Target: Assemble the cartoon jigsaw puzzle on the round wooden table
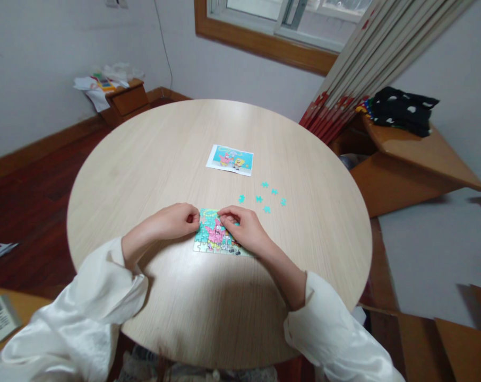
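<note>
A jigsaw puzzle (214, 233), mostly joined up, lies flat on the round table, showing a pink cartoon starfish on a teal ground. At its upper left edge rests my left hand (179, 220), fingers curled closed; whatever they may hold is hidden. My right hand (242, 228) reaches over the puzzle's right part and covers it. Its thumb and fingertips are pinched together at the upper edge, and I cannot make out anything between them. Several loose teal jigsaw pieces (259, 199) are scattered beyond my right hand.
A printed reference picture (232, 160) of the cartoon lies farther back on the pale wooden table (164, 143). Beyond the table stand a small cabinet with papers (127, 98) on the left and a wooden cabinet (411, 159) with dark cloth on the right. A curtain (363, 69) hangs beside the window.
</note>
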`<state>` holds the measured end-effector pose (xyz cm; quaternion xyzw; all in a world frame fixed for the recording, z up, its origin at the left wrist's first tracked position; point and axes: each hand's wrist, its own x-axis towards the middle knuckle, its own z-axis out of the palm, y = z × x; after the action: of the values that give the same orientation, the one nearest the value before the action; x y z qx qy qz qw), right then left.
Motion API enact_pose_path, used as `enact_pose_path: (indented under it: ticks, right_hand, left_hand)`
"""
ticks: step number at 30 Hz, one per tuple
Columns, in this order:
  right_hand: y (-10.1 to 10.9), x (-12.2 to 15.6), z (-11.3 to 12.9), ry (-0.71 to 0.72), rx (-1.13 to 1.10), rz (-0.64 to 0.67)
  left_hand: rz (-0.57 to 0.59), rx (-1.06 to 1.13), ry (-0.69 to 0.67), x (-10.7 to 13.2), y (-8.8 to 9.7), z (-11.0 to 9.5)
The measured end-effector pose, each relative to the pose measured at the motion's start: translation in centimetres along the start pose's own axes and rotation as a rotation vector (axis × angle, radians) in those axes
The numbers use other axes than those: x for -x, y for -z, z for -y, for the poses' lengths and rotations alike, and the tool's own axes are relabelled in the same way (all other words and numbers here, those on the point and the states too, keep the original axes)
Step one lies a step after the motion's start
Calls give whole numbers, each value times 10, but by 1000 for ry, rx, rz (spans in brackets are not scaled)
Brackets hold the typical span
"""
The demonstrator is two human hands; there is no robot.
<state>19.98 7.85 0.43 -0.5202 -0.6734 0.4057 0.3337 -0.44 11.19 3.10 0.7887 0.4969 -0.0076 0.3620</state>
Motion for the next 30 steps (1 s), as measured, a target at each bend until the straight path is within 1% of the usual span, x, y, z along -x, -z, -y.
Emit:
enact_pose_path:
  ticks: [4, 9, 12, 15, 17, 19, 22, 24, 25, 27, 30]
  right_hand:
    - [0, -1, 1, 6, 4, -6]
    - [-1, -1, -2, 11, -39, -20]
    - [-2, -2, -3, -19, -165, -42]
    - [5, -5, -3, -61, -320, -101]
    - [17, -8, -4, -54, -349, -186]
    - [37, -12, -9, -23, -296, -307]
    - [77, -15, -29, 6, -84, -522]
    - [103, -14, -46, -38, 111, -621]
    - [113, -13, -54, -75, 202, -635]
    - [129, -10, -68, -124, 314, -635]
    - [137, -8, -78, -156, 374, -605]
  left_hand:
    - [-9, -29, 36, 0, -1, 1]
    - [-20, -2, 17, -1, -3, 3]
    - [-19, 35, -5, -1, -1, 5]
    - [35, 100, -43, 0, 2, 6]
    - [71, 117, -39, 1, 4, 6]
    - [63, 77, -8, 1, 4, 6]
    - [35, 7, 16, -1, 1, 8]
    - [37, 0, 6, -3, -1, 10]
    - [36, 5, -4, -3, -1, 11]
    - [33, 27, -22, -4, -1, 13]
    - [23, 45, -18, -4, 0, 13]
